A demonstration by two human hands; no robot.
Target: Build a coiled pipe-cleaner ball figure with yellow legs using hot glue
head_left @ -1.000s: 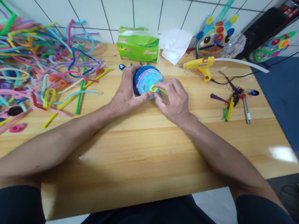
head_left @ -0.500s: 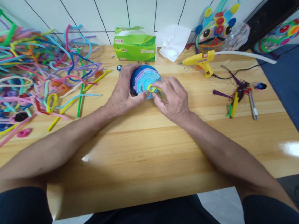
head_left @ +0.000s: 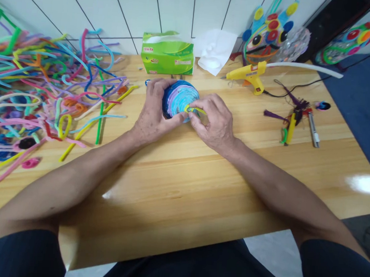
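Observation:
A rounded craft piece [head_left: 184, 95], coiled in bands of dark blue, lilac and light blue, rests on the table in front of me. My left hand [head_left: 157, 107] is wrapped round its left side, the thumb lying along the near edge. On the right, my right hand [head_left: 212, 120] pinches a yellow pipe cleaner [head_left: 200, 110] between thumb and fingertips, against the light blue part. The pipe cleaner's end meets the piece close to my left thumb tip. My fingers cover part of the contact spot.
A heap of coloured pipe cleaners [head_left: 49, 87] spreads over the left. Behind stand a green tissue pack [head_left: 167, 57] and crumpled white paper [head_left: 215, 52]. At right lie a yellow glue gun [head_left: 251, 75], a purple tassel [head_left: 297, 110] and a utility knife [head_left: 314, 130]. A decorated figure [head_left: 268, 39] stands behind.
The yellow pipe cleaner's curled end has shifted slightly, and more of its length now shows past my right fingers. Both hands stay almost in place.

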